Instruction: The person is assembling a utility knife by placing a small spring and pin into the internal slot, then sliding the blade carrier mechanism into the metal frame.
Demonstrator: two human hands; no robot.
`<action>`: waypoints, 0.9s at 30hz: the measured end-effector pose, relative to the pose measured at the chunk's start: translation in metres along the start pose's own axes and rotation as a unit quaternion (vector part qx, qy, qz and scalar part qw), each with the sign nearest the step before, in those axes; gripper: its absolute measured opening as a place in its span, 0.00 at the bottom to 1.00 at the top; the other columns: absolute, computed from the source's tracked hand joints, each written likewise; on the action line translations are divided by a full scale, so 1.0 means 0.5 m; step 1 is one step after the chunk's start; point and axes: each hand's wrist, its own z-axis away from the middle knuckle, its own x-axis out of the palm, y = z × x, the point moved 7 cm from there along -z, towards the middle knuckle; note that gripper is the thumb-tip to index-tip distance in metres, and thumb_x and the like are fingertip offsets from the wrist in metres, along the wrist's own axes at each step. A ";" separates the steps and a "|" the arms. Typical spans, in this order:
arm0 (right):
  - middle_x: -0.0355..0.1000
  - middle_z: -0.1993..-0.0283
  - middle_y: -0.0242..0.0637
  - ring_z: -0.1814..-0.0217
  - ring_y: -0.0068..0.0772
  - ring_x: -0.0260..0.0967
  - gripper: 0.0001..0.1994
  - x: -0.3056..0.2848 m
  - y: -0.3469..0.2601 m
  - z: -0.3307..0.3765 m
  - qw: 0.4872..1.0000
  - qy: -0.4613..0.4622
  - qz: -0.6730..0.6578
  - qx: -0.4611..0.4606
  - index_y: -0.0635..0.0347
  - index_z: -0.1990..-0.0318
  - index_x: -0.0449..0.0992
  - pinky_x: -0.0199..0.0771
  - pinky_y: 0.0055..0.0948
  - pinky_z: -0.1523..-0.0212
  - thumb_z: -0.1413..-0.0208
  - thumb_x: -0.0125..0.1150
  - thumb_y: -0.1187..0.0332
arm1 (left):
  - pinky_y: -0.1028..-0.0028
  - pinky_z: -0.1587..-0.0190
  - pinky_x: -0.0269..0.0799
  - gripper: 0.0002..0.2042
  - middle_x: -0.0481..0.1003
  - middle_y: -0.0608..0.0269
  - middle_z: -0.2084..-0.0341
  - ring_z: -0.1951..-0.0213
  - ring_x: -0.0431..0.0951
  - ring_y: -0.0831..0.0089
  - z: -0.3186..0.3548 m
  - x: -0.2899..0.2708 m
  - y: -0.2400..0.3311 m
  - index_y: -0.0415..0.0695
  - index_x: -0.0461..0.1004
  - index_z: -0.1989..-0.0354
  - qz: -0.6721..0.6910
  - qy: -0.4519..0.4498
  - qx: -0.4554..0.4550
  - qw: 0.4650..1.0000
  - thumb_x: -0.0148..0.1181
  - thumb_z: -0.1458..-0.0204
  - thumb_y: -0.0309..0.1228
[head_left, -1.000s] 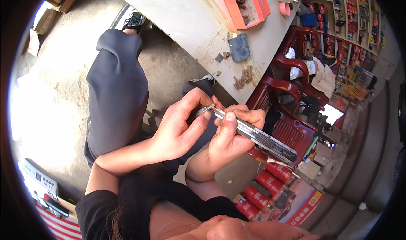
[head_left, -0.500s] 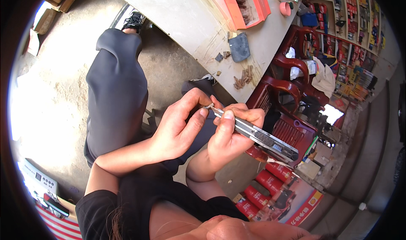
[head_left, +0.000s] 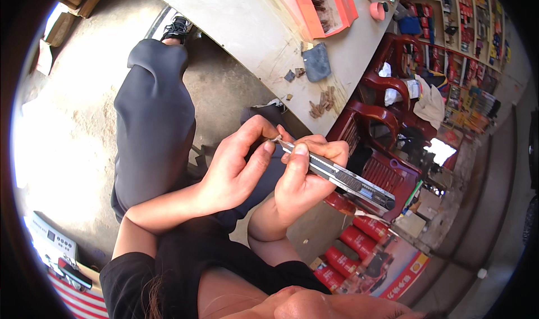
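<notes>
I see right hand (head_left: 300, 181) clamped around the stiff, light utility knife (head_left: 342, 176) body; left hand (head_left: 236, 170) fingertips pinch its sharp, brittle blade tip (head_left: 277, 140).

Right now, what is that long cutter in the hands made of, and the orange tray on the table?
The cutter, held in the right hand, looks like metal: its grey body glints, with a darker, probably plastic slider. The left hand pinches its tip. The orange tray looks like smooth moulded plastic, judging by its even bright colour. The table looks like pale, matt painted board, scuffed; hard to be sure.
</notes>
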 end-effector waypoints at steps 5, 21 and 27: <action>0.57 0.83 0.35 0.80 0.23 0.59 0.08 -0.005 0.004 0.002 0.998 0.052 0.003 -0.017 0.64 0.72 0.55 0.77 0.30 0.72 0.50 0.49 0.79 | 0.76 0.63 0.66 0.04 0.68 0.58 0.72 0.69 0.68 0.74 0.000 -0.001 -0.012 0.36 0.65 0.64 -0.004 0.003 -0.001 1.000 0.45 0.46 0.20; 0.55 0.84 0.35 0.80 0.23 0.57 0.07 0.003 -0.003 0.005 0.999 0.038 -0.010 -0.031 0.65 0.73 0.55 0.81 0.38 0.69 0.52 0.48 0.79 | 0.76 0.68 0.64 0.03 0.65 0.59 0.75 0.73 0.64 0.73 0.005 -0.005 -0.014 0.37 0.64 0.65 -0.005 0.017 0.007 1.000 0.48 0.47 0.21; 0.55 0.83 0.35 0.81 0.23 0.57 0.07 0.004 -0.001 0.006 0.998 0.040 0.009 -0.039 0.65 0.73 0.55 0.79 0.34 0.71 0.51 0.48 0.78 | 0.75 0.68 0.64 0.03 0.65 0.59 0.75 0.73 0.65 0.73 0.003 -0.008 -0.009 0.37 0.64 0.65 -0.023 0.017 0.002 1.000 0.48 0.48 0.20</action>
